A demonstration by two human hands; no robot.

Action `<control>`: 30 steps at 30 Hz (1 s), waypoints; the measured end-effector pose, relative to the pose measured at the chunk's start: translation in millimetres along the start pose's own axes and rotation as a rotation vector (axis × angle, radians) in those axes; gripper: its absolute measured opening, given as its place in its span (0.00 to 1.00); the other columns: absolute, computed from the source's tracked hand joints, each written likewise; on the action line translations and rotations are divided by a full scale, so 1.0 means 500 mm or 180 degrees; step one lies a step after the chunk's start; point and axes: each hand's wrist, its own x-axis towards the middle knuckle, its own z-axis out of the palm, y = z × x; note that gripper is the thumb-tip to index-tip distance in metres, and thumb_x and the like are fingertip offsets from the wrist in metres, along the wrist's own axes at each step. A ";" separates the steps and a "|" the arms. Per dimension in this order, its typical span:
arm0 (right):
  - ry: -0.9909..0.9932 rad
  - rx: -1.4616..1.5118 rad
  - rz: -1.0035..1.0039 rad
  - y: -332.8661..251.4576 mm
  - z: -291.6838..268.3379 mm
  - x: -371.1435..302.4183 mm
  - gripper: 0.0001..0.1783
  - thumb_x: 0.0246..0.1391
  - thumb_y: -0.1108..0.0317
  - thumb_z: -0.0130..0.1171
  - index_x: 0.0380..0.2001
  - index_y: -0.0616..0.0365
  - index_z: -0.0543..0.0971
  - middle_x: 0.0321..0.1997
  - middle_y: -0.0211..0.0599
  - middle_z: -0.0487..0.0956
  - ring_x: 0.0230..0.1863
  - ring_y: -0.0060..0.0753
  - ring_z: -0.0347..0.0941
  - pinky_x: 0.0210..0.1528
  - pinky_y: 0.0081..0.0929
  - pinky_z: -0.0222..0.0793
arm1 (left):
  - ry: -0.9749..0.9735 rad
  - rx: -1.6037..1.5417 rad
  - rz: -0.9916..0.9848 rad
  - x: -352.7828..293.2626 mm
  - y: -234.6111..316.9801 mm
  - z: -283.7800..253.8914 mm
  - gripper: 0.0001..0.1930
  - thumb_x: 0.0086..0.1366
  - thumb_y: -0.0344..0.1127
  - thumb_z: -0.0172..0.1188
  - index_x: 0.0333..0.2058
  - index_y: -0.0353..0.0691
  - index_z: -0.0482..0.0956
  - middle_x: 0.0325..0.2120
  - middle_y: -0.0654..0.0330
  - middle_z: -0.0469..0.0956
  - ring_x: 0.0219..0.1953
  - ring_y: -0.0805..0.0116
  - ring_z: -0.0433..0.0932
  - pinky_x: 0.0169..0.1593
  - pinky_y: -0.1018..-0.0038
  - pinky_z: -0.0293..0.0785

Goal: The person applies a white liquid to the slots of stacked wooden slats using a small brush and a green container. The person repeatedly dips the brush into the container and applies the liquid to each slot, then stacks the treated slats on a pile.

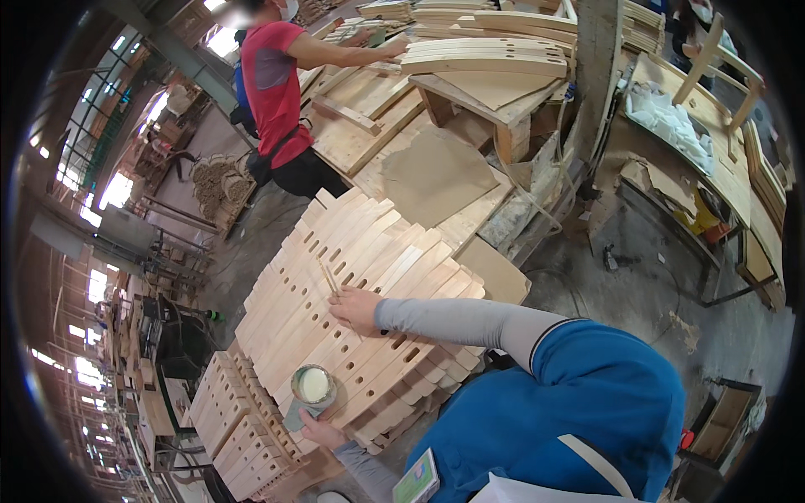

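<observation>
While the right hand (355, 310) holds the stick: its fingers seem pinched together on a thin stick (325, 275) that slants away over the boards; a light, steady grip, guided from the fingertips, should give the cleanest control.
Left hand (323, 429): closed at the lower side of a cup (323, 406), well apart from the right hand, beside a flat grey piece (293, 416) whose use cannot be told.
Cup: its mouth faces up with pale liquid (315, 383) inside; holding it level and near the stick would limit drips and shorten each reach.
Boards (390, 277): laid side by side in layers in front of the person, under the right hand; going row by row would make a missed place less likely.
Slots (411, 355): cut in lines across the boards; small amounts would be easier to control here.
Sleeve (453, 321): low across the boards, so best lifted clear of anything wet.
Second stack (260, 444): more slotted wood, just beyond the cup.
Co-worker (277, 92): in a red shirt, reaching over a bench (348, 147).
</observation>
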 end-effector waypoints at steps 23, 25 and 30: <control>0.0126 0.0681 0.0161 0.009 0.002 0.011 0.05 0.41 0.72 0.50 0.17 0.56 0.66 0.25 0.38 0.69 0.35 0.41 0.67 0.44 0.32 0.59 | 0.0166 0.0319 0.0105 0.017 -0.013 -0.017 0.14 0.61 0.36 0.48 0.40 0.31 0.68 0.38 0.56 0.71 0.37 0.68 0.73 0.36 0.73 0.75; -0.0070 0.0676 0.0239 0.006 0.002 0.010 0.05 0.42 0.71 0.50 0.17 0.55 0.66 0.25 0.38 0.69 0.35 0.40 0.67 0.45 0.32 0.59 | 0.0223 0.0356 0.0093 0.016 -0.015 -0.018 0.14 0.61 0.37 0.49 0.41 0.32 0.68 0.38 0.56 0.72 0.36 0.68 0.74 0.32 0.72 0.77; 0.0066 0.0711 0.0127 0.017 0.006 0.009 0.03 0.42 0.71 0.49 0.20 0.57 0.71 0.27 0.43 0.72 0.36 0.44 0.68 0.44 0.34 0.60 | 0.0263 0.0538 -0.0136 0.012 -0.016 -0.017 0.15 0.61 0.37 0.50 0.36 0.27 0.70 0.35 0.57 0.73 0.33 0.70 0.72 0.36 0.74 0.71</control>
